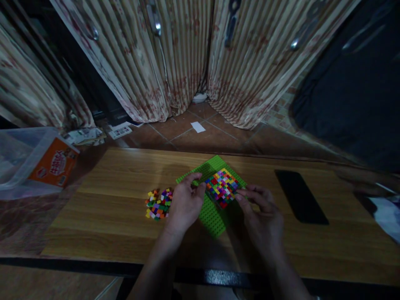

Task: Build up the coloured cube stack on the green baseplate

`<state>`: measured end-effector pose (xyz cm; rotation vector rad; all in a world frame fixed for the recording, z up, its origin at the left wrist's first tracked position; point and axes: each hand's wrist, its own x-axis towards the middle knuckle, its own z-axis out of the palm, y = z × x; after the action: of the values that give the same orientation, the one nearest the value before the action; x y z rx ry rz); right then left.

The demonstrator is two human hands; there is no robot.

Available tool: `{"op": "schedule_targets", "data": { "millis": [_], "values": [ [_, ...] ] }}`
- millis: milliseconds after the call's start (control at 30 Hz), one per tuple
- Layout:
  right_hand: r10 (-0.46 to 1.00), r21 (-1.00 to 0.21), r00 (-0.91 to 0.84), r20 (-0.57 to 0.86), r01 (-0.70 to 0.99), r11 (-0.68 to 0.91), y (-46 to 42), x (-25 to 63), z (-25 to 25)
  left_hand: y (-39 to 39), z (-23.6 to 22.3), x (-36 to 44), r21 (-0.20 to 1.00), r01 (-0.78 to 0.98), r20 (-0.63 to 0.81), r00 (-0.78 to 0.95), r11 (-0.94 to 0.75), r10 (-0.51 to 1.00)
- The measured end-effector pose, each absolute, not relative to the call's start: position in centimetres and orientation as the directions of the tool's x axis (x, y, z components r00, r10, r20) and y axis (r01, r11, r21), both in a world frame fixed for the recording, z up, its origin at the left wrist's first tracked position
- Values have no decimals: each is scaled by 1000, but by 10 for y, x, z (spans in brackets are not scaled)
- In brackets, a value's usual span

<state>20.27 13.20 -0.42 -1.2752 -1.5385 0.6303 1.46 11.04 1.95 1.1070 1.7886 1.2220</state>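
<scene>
Green studded baseplate (212,216) lay flat and turned at an angle on the wooden counter (109,208), around the middle, between the two hands. Multicoloured brick block (222,185) sat on it toward the far right part, bare studs showing on the near and left sides. Left hand (186,202) was over the plate's left side, half open, fingers curled, gap between thumb and index, nothing visible in it. Right hand (262,212) was at the block's right side, thumb and index close together by its edge; too dim and blurred to tell if they pinched a brick. Loose pile of small bricks (158,205) was left of the plate, just beside the left hand; black flat slab (300,198) lay farther right, apart from the plate. Handling, judged by look: bricks probably light, hard, rigid plastic, tiny enough to slip or flick away, best taken by opposite side faces with fingertips, studs up, pressed straight down. Baseplate likely light, thin, fairly stiff with slight flex, may slide on smooth wood; bare rim or corner the best hold. Block likely firm where clutched to studs, but edge bricks could pop off if knocked sideways.
</scene>
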Motion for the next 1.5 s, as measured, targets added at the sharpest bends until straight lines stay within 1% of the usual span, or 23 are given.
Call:
{"op": "schedule_targets", "data": {
  "millis": [133,233,400,533,633,733,833,967,1167,1233,1367,1500],
  "values": [
    [930,-826,35,366,473,308,133,200,-6,109,17,20,945,252,-114,-339,207,934],
    [927,-822,60,370,485,297,135,198,-8,110,16,21,947,246,-125,-315,208,941],
    [933,-863,118,339,435,258,136,191,-10,110,20,20,936,265,-141,-318,230,938],
    [957,-902,131,260,385,193,136,188,-11,110,18,19,930,288,-138,-305,230,942],
    [969,-918,135,207,368,145,136,186,-12,110,16,18,936,266,-152,-288,231,946],
    [974,-924,121,193,355,140,135,186,-13,109,17,18,940,234,-175,-293,248,940],
    [977,-943,114,182,302,140,136,186,-15,109,18,18,942,227,-173,-303,248,937],
    [980,-977,139,141,178,116,138,184,-18,109,18,19,952,204,-158,-309,228,938],
    [991,-995,131,-17,-103,-4,142,181,-13,109,18,18,949,235,-137,-302,212,944],
    [991,-986,124,-47,-162,-26,143,182,-11,109,17,16,946,238,-143,-299,218,944],
    [980,-982,191,-57,-189,-21,143,187,-12,108,14,15,950,231,-139,-291,211,946],
    [951,-991,304,-50,-134,-9,146,193,-14,110,14,16,952,226,-138,-283,206,949]
  ]
}}
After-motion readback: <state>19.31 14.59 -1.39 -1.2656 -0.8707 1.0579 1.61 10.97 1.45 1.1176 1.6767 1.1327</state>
